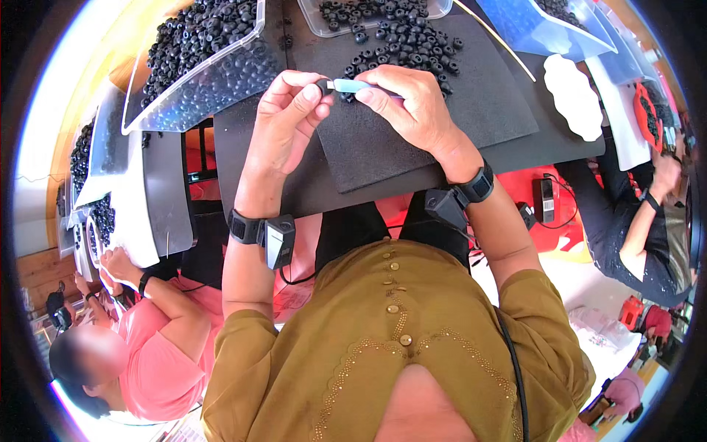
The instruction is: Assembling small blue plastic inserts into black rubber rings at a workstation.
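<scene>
Both my hands are raised over the near part of the table. My left hand (282,118) pinches a small black round part (322,88) between thumb and fingertips. In my right hand (414,107) is a small tool with a light blue handle (349,85), gripped between thumb and fingers. Its short pale tip meets the black part, or lies right beside it; I cannot tell which. Beyond my hands, a loose pile of similar black parts (409,46) lies on a dark mat (456,121).
A clear plastic bin (193,79) full of black parts stands at the left. Another clear tray (313,16) sits at the far edge. On the right are a white scalloped piece (573,97), a thin pale stick (502,44) and a bluish bin (537,29). Co-workers sit on either side.
</scene>
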The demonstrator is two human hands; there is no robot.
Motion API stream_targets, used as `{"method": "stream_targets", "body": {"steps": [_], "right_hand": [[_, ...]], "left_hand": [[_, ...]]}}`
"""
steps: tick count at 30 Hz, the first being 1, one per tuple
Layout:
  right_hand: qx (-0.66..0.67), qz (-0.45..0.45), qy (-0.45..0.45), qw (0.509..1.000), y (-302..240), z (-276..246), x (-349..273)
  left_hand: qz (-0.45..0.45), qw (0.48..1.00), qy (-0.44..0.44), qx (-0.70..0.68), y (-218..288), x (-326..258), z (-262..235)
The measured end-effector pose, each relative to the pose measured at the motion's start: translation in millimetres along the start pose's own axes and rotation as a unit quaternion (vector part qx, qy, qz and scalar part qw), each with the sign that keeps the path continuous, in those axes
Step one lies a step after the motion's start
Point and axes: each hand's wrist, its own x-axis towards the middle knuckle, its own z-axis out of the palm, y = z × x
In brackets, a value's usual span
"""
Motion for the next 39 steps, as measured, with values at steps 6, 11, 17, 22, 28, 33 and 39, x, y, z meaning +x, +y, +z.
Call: {"method": "stream_targets", "body": {"steps": [6,11,17,22,28,33,39], "right_hand": [[0.001,0.009,0.000,1.000,-2,-1,2],[-0.005,0.006,-0.022,1.000,-4,-2,2],[-0.002,0.000,-0.008,1.000,-6,-1,2],[0.009,0.006,0.004,1.000,1,1,2],[0.022,0.009,0.000,1.000,-3,1,-1],[0.004,-0.004,-0.007,1.000,-4,0,0],[-0.013,-0.005,-0.001,1.000,-2,0,0]], "left_hand": [[-0.003,0.998,-0.013,-0.058,-1,2,0],[-0.015,0.997,-0.009,-0.079,-3,2,-1],[-0.019,0.997,-0.005,-0.080,-4,-1,-2],[-0.024,0.995,-0.041,-0.086,-5,-3,5],[-0.031,0.993,-0.005,-0.114,-4,0,7],[-0.024,0.994,0.018,-0.102,-4,-1,6],[-0.016,0.996,-0.016,-0.088,-6,-2,-1]]}}
